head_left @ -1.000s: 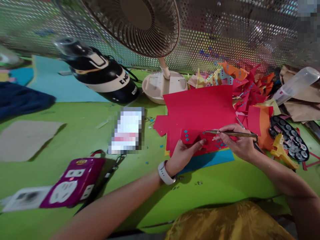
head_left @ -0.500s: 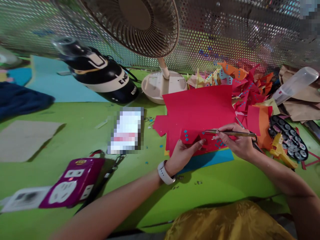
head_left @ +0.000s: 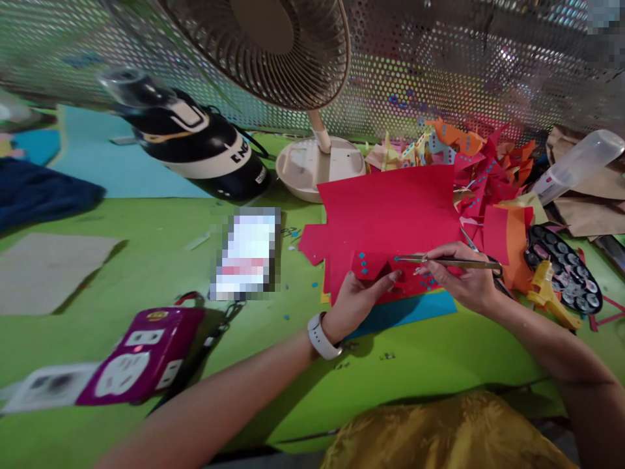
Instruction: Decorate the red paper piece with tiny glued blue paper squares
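Note:
My left hand (head_left: 359,301), with a white watch on its wrist, grips the lower edge of a small folded red paper piece (head_left: 374,262) that bears a few blue diamonds at its left. My right hand (head_left: 461,277) is closed round metal tweezers (head_left: 463,262), held nearly level. A tiny blue diamond (head_left: 396,259) is at the tweezers' tip, over the right part of the red piece. Beneath lies a large red sheet (head_left: 390,208). More small blue bits (head_left: 430,281) are scattered under my right hand. A blue sheet (head_left: 415,312) shows below the red one.
A fan base (head_left: 293,169) and black bottle (head_left: 195,143) stand behind. Cut paper scraps (head_left: 483,169), scissors, a yellow glue gun (head_left: 549,293) and a black palette (head_left: 566,270) are at the right. A phone (head_left: 249,254) and purple power strip (head_left: 146,352) lie left.
The tweezers' tip has shifted very slightly left with the blue diamond. My left hand stays in nearly the same place on the red piece.

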Action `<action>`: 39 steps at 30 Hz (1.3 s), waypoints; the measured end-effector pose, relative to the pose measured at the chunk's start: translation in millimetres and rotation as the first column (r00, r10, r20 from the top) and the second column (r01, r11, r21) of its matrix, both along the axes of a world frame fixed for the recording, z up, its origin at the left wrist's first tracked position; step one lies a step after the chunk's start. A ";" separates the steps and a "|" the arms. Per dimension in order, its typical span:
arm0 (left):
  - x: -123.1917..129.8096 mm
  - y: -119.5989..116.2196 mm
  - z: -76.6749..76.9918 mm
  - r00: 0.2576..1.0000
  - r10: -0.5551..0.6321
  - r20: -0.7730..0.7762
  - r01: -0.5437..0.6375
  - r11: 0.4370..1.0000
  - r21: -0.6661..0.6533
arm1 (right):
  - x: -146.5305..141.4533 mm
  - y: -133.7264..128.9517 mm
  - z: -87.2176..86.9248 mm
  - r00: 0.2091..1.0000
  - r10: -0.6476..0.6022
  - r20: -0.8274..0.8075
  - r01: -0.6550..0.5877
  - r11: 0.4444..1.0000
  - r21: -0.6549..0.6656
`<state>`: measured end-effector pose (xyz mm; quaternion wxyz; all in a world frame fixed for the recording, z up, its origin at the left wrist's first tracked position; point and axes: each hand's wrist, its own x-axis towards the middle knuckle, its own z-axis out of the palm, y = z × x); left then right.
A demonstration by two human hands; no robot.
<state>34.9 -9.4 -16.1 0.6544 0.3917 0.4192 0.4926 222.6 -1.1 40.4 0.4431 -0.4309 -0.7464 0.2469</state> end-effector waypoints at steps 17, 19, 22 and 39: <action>-1.3 -0.7 -3.4 1.000 -0.016 -0.021 0.016 1.000 0.021 | 0.0 1.0 -3.5 1.000 -0.015 -0.021 0.015 0.999 -0.031; -1.3 -0.8 -4.2 1.000 -0.013 -0.023 0.014 1.000 0.024 | 0.1 0.9 -3.3 1.000 -0.009 -0.022 0.008 1.000 -0.027; -1.1 -0.6 -5.0 1.000 -0.014 -0.019 0.014 1.000 0.018 | 0.3 0.3 -2.2 1.000 0.007 -0.028 -0.007 1.000 -0.001; -1.2 0.0 -3.4 0.999 -0.010 -0.049 0.012 0.999 0.045 | 0.2 0.2 -0.1 1.000 -0.022 0.008 0.022 0.999 -0.046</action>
